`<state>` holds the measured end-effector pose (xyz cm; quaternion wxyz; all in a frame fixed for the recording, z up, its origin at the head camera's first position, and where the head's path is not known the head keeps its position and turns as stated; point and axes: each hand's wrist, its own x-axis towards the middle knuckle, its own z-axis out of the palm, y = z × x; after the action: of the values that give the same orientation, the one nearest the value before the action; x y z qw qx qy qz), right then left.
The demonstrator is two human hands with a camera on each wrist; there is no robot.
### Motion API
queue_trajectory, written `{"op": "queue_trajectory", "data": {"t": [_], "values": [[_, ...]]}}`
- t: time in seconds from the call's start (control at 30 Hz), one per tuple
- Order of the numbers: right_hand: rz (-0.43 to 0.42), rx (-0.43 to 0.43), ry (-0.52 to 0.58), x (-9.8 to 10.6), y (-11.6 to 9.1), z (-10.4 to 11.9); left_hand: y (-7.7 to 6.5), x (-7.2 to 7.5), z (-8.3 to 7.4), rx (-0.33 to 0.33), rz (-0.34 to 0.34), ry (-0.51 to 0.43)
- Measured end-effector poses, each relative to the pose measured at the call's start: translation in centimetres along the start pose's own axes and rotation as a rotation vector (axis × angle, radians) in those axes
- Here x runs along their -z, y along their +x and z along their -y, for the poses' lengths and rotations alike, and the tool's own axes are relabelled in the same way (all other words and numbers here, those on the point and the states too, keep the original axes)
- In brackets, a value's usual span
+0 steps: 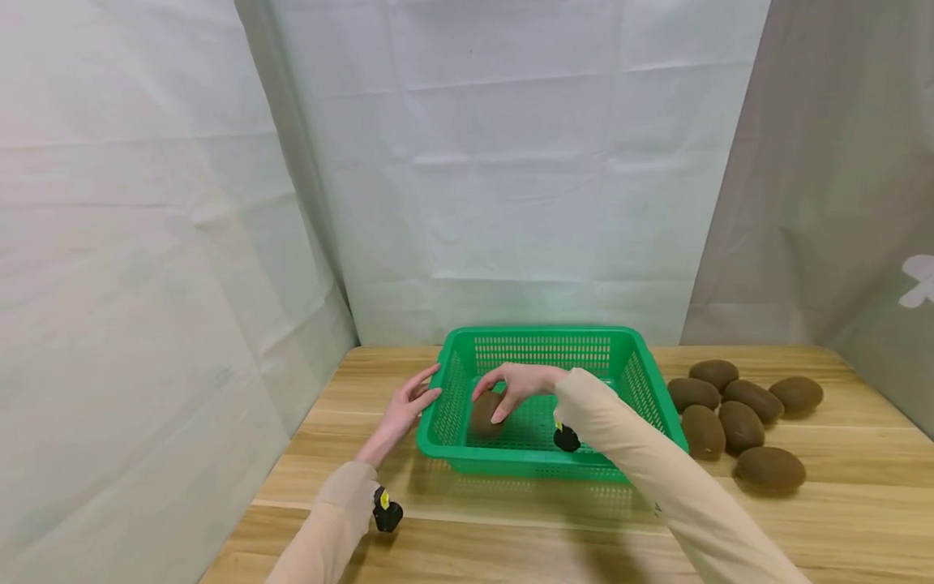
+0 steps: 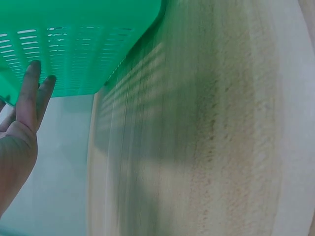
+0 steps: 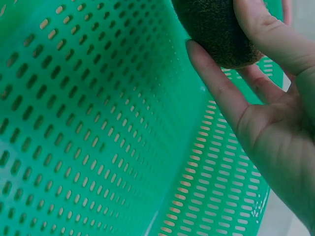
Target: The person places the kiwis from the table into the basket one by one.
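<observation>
A green perforated plastic basket [image 1: 540, 466] stands on the wooden table in the head view. Inside its left part, my right hand [image 1: 521, 383] grips a brown fuzzy kiwifruit [image 1: 485, 417] between thumb and fingers. The right wrist view shows the same kiwifruit [image 3: 219, 29] held against the fingers, with the basket's slotted wall and floor around it. My left hand [image 1: 405, 404] is at the basket's left side, fingertips right at the rim. In the left wrist view, the fingers [image 2: 30, 93] of that hand reach up along the slotted outer wall, fairly straight.
Several more kiwifruit [image 1: 741, 427] lie grouped on the wooden table [image 1: 861, 487] to the right of the basket. Pale cloth sheets [image 1: 511, 203] hang behind the table and at both sides. A small black wrist device [image 1: 387, 513] is on the left sleeve.
</observation>
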<state>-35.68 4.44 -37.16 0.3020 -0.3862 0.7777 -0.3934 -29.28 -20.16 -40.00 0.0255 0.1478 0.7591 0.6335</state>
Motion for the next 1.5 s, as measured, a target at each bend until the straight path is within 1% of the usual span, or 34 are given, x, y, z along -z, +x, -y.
{"op": "queue_trajectory", "data": {"t": [0.17, 0.33, 0.6, 0.83, 1.1, 1.2, 1.5], "values": [[0.03, -0.011, 0.001, -0.7, 0.7, -0.1, -0.1, -0.1, -0.1, 0.013, -0.025, 0.029], [0.049, -0.027, -0.001, -1.1, 0.9, -0.6, -0.2, -0.2, 0.1, 0.017, -0.041, 0.022], [0.038, -0.056, -0.01, -1.2, 1.5, -1.0, -0.2, -0.3, -0.1, 0.011, -0.05, 0.044], [0.092, -0.094, 0.034, -1.5, 1.9, -1.2, -0.4, -0.5, -0.3, 0.013, -0.052, 0.04], [0.09, -0.112, 0.053, -1.8, 2.4, -1.5, -0.4, -0.5, -0.2, 0.012, -0.06, 0.027], [0.082, -0.117, 0.043, -1.9, 2.4, -1.5, -0.4, -0.5, -0.2, 0.012, -0.058, 0.018], [0.084, -0.133, 0.021, -1.8, 2.2, -1.2, -0.3, -0.4, -0.2, 0.012, -0.054, 0.04]]}}
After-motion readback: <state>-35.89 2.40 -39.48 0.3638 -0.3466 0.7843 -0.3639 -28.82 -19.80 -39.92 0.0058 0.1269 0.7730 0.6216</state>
